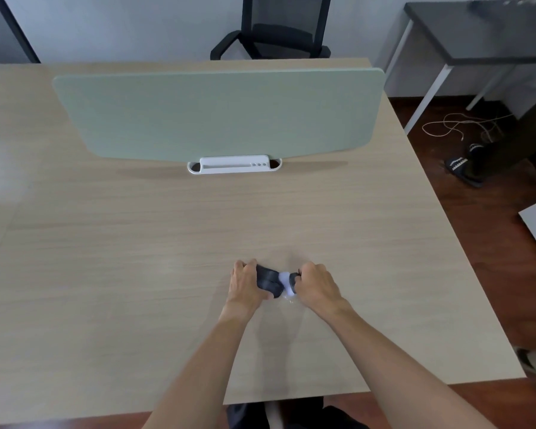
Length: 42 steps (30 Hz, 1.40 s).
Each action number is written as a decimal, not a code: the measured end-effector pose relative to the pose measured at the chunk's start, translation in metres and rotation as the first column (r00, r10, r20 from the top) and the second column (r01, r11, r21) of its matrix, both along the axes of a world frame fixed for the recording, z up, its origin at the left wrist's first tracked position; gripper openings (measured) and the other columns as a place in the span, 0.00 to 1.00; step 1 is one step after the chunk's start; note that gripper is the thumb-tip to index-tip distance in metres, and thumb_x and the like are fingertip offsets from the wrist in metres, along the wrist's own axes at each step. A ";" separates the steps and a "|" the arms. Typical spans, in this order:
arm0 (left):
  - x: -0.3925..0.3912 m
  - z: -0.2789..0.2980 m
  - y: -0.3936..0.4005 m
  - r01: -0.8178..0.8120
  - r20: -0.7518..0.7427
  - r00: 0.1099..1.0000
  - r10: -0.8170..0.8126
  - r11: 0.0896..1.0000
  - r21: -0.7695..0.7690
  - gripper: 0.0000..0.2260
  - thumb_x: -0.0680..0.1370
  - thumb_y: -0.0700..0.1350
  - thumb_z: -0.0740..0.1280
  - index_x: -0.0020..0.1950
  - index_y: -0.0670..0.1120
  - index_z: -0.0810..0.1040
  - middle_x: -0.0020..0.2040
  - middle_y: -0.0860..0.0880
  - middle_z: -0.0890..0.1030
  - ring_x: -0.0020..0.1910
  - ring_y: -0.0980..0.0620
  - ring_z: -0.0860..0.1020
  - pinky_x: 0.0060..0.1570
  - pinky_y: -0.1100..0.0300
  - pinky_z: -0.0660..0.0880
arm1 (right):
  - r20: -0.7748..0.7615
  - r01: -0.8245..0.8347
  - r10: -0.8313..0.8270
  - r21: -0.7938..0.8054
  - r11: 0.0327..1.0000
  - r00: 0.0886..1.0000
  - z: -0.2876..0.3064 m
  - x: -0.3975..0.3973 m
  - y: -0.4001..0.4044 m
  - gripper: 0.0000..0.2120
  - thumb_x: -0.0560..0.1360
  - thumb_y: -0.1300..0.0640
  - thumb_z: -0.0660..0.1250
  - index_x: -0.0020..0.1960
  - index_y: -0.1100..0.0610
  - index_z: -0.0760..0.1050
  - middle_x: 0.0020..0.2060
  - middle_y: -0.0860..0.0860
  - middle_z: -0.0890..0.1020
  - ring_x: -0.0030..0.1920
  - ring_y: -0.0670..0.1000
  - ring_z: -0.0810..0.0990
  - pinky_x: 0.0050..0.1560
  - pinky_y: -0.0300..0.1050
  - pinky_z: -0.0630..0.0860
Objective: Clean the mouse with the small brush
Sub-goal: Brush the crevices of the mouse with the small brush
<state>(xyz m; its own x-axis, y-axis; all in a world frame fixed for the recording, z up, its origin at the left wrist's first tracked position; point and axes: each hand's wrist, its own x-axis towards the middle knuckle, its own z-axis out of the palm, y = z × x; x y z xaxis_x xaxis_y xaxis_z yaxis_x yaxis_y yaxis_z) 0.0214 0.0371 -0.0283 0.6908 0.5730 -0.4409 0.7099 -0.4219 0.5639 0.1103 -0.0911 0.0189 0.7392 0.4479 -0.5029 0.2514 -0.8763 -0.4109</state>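
Note:
A dark grey mouse (268, 281) rests on the wooden desk (136, 258), near its front edge and a little right of centre. My left hand (246, 281) grips the mouse's left side, fingers curled over it. My right hand (314, 286) is closed on a small brush (287, 283) whose white part presses against the mouse's right end. The brush's handle is mostly hidden inside my fist.
A pale green divider panel (220, 116) stands across the desk's far half, with a white holder (234, 164) at its base. A black office chair (279, 32) sits behind the desk. To the right lie a dark side table (477, 35), loose cables and slippers (464, 165) on the floor.

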 end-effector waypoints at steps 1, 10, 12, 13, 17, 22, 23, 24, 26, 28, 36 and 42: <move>-0.001 0.001 0.000 -0.005 0.006 1.000 0.005 1.000 -0.006 0.28 0.61 0.41 0.78 0.58 0.42 0.73 0.53 0.46 0.68 0.54 0.45 0.71 0.46 0.59 0.69 | 0.021 -0.001 0.001 -0.001 1.000 1.000 0.002 0.001 -0.002 0.13 0.75 0.61 0.59 0.32 0.58 0.61 0.39 0.57 0.70 0.38 0.58 0.67 0.33 0.46 0.63; -0.003 0.013 0.009 0.018 -0.031 0.999 -0.018 1.000 -0.011 0.32 0.59 0.42 0.82 0.61 0.43 0.76 0.57 0.43 0.72 0.57 0.42 0.74 0.54 0.50 0.76 | -0.021 -0.016 0.020 0.150 0.989 1.000 -0.016 -0.017 0.003 0.11 0.75 0.61 0.61 0.34 0.59 0.68 0.33 0.56 0.73 0.35 0.61 0.70 0.33 0.47 0.66; -0.002 0.015 0.010 0.031 -0.049 0.998 -0.031 0.999 0.011 0.29 0.59 0.43 0.82 0.58 0.44 0.77 0.55 0.44 0.73 0.56 0.43 0.75 0.53 0.49 0.77 | -0.008 0.018 -0.017 0.085 0.996 1.000 -0.021 -0.014 -0.004 0.10 0.75 0.61 0.61 0.35 0.60 0.68 0.36 0.56 0.73 0.36 0.61 0.70 0.35 0.46 0.67; -0.002 0.017 0.009 0.038 -0.065 0.997 -0.036 0.999 0.030 0.28 0.59 0.44 0.82 0.57 0.45 0.78 0.55 0.45 0.74 0.56 0.44 0.75 0.53 0.49 0.77 | -0.001 0.032 -0.032 0.048 0.998 0.999 -0.022 -0.011 -0.008 0.10 0.75 0.62 0.60 0.36 0.60 0.67 0.37 0.56 0.73 0.37 0.60 0.71 0.36 0.46 0.67; 0.001 0.019 0.007 0.059 -0.131 0.990 -0.043 0.991 0.123 0.28 0.58 0.49 0.81 0.55 0.48 0.78 0.54 0.47 0.76 0.57 0.46 0.74 0.54 0.54 0.74 | 0.018 0.086 -0.087 0.041 0.995 0.996 -0.019 -0.002 -0.015 0.13 0.75 0.62 0.58 0.32 0.57 0.63 0.37 0.56 0.73 0.36 0.59 0.70 0.33 0.45 0.64; 0.006 0.015 0.007 0.055 -0.157 0.987 -0.035 0.991 0.125 0.27 0.57 0.47 0.82 0.53 0.46 0.79 0.54 0.47 0.78 0.58 0.45 0.75 0.54 0.53 0.76 | -0.088 0.099 -0.080 0.242 0.965 0.993 -0.012 -0.012 0.003 0.17 0.76 0.61 0.61 0.30 0.57 0.64 0.31 0.54 0.71 0.31 0.55 0.66 0.32 0.46 0.66; 0.007 0.015 0.007 0.058 -0.165 0.986 -0.035 0.989 0.136 0.27 0.57 0.47 0.83 0.53 0.47 0.79 0.54 0.47 0.78 0.58 0.45 0.74 0.55 0.53 0.76 | -0.099 0.088 -0.066 0.239 0.967 0.993 -0.013 -0.015 0.006 0.16 0.76 0.61 0.61 0.30 0.57 0.64 0.32 0.54 0.72 0.31 0.55 0.67 0.33 0.46 0.67; 0.008 0.014 0.008 0.066 -0.180 0.983 -0.038 0.986 0.153 0.27 0.57 0.48 0.83 0.53 0.47 0.79 0.54 0.47 0.78 0.59 0.45 0.74 0.55 0.54 0.75 | -0.097 0.082 -0.063 0.215 0.973 0.993 -0.015 -0.016 0.007 0.15 0.77 0.61 0.60 0.31 0.57 0.65 0.34 0.55 0.74 0.32 0.56 0.69 0.34 0.47 0.68; 0.010 0.014 0.009 0.089 -0.211 0.976 -0.051 0.980 0.179 0.27 0.58 0.47 0.83 0.55 0.49 0.79 0.56 0.48 0.77 0.60 0.45 0.71 0.57 0.55 0.73 | -0.053 0.085 -0.079 0.118 0.989 0.995 -0.015 -0.015 0.006 0.11 0.78 0.60 0.59 0.37 0.59 0.68 0.40 0.57 0.75 0.37 0.58 0.72 0.36 0.47 0.68; 0.011 0.014 0.010 0.106 -0.232 0.971 -0.063 0.979 0.177 0.27 0.60 0.44 0.82 0.57 0.50 0.79 0.58 0.47 0.74 0.61 0.45 0.70 0.58 0.55 0.71 | -0.004 0.089 -0.089 0.027 0.996 0.996 -0.012 -0.011 0.002 0.07 0.77 0.61 0.57 0.41 0.60 0.67 0.42 0.56 0.74 0.40 0.59 0.71 0.36 0.46 0.66; 0.005 0.011 0.014 0.161 -0.151 0.979 -0.140 0.977 0.139 0.21 0.64 0.39 0.74 0.55 0.47 0.76 0.57 0.47 0.75 0.61 0.43 0.70 0.54 0.55 0.69 | -0.099 0.142 -0.122 0.228 0.963 0.988 -0.008 -0.015 0.022 0.19 0.77 0.58 0.59 0.29 0.57 0.60 0.30 0.54 0.68 0.31 0.56 0.65 0.29 0.45 0.61; -0.002 0.002 0.010 0.146 -0.079 0.988 -0.135 0.978 0.148 0.21 0.68 0.34 0.67 0.59 0.46 0.73 0.60 0.51 0.76 0.64 0.44 0.70 0.56 0.56 0.67 | -0.013 0.061 -0.061 0.027 0.998 0.998 -0.004 -0.013 0.013 0.11 0.78 0.61 0.56 0.37 0.60 0.65 0.40 0.56 0.70 0.40 0.59 0.70 0.37 0.46 0.65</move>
<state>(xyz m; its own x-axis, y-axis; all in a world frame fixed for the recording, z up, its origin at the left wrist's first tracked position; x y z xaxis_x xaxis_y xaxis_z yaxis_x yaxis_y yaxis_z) 0.0197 0.0467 -0.0259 0.7407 0.5365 -0.4043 0.6718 -0.5974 0.4379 0.0975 -0.0776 0.0148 0.7594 0.4157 -0.5005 0.1924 -0.8784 -0.4376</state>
